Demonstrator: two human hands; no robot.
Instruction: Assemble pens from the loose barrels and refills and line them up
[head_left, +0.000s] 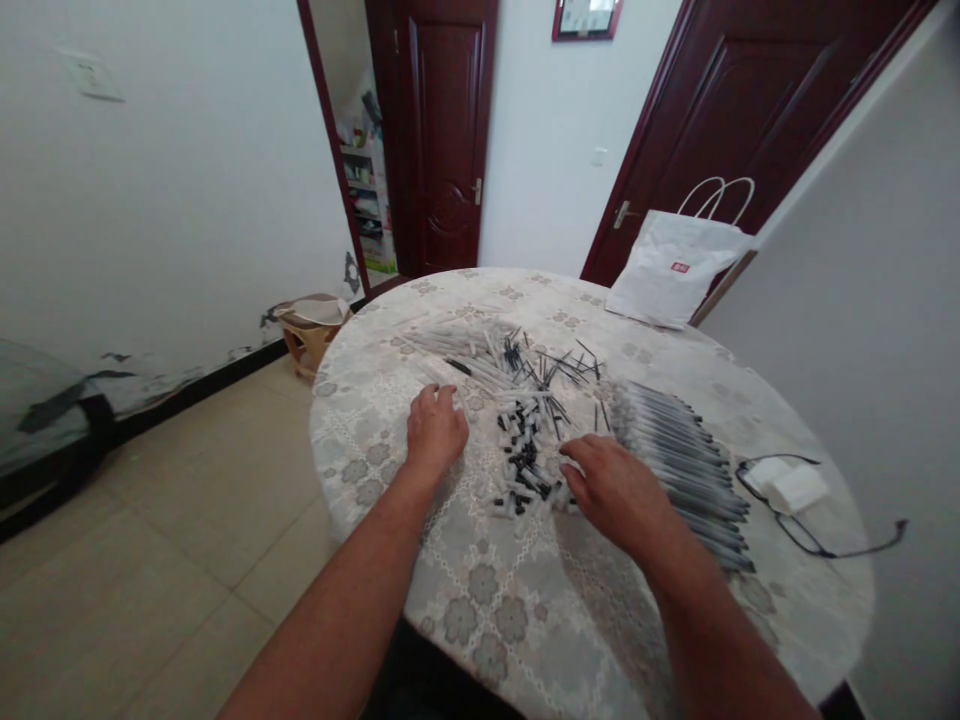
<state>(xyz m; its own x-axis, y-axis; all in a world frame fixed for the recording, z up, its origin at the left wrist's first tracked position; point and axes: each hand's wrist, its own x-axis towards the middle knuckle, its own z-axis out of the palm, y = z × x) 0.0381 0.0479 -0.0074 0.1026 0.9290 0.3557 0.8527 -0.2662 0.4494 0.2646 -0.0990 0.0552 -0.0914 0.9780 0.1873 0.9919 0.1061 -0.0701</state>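
My left hand (436,428) is over the near left part of the table, its fingers bent by the ends of the clear pen barrels (480,372); whether it grips anything is too small to tell. My right hand (611,485) reaches in from the right with its fingers apart, beside a pile of small black and clear caps (526,455). Thin dark refills (551,385) lie scattered beyond the caps. To the right of my right hand, many grey-looking pens (690,470) lie side by side in a row.
A round table with a patterned cloth (480,600) holds everything. Black-framed glasses (806,540) and a folded white tissue (799,487) lie at the right. A white paper bag (667,270) stands at the back right edge. A brown stool (307,335) is on the floor at left.
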